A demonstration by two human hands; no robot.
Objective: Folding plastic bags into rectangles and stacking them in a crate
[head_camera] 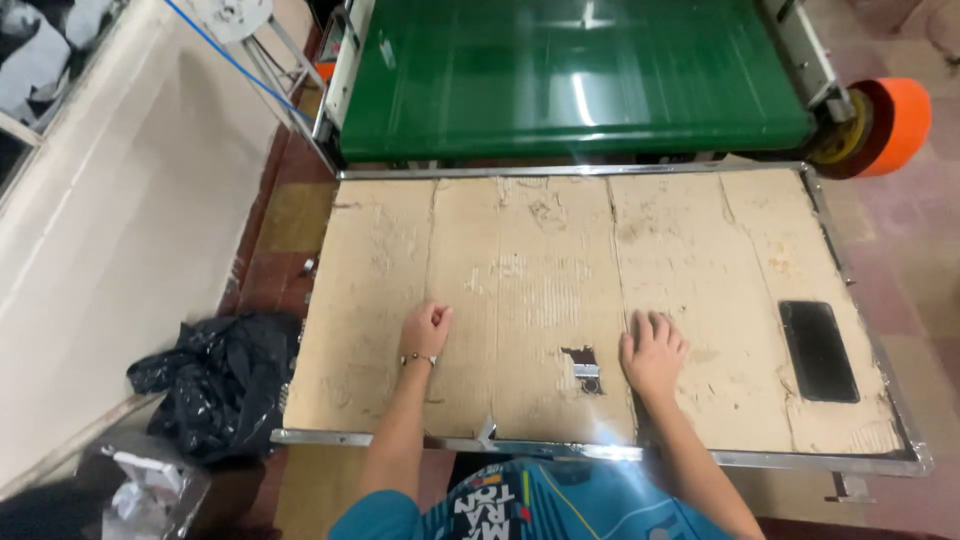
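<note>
A metal-framed table is covered by a worn sheet of brown cardboard (530, 260). My left hand (425, 328) rests on the cardboard as a loose fist, with a bracelet at the wrist. My right hand (652, 352) lies palm down on the cardboard, fingers slightly curled, holding nothing. Between the hands is a torn hole (584, 368) in the cardboard showing metal beneath. A black phone (818, 350) lies flat near the right edge, apart from my right hand.
A green conveyor belt (570, 75) runs beyond the table's far edge, with an orange roll (893, 125) at its right end. A black plastic bag (222, 385) sits on the floor at left beside a pale wall (110, 230). The table's metal rim (700, 457) faces me.
</note>
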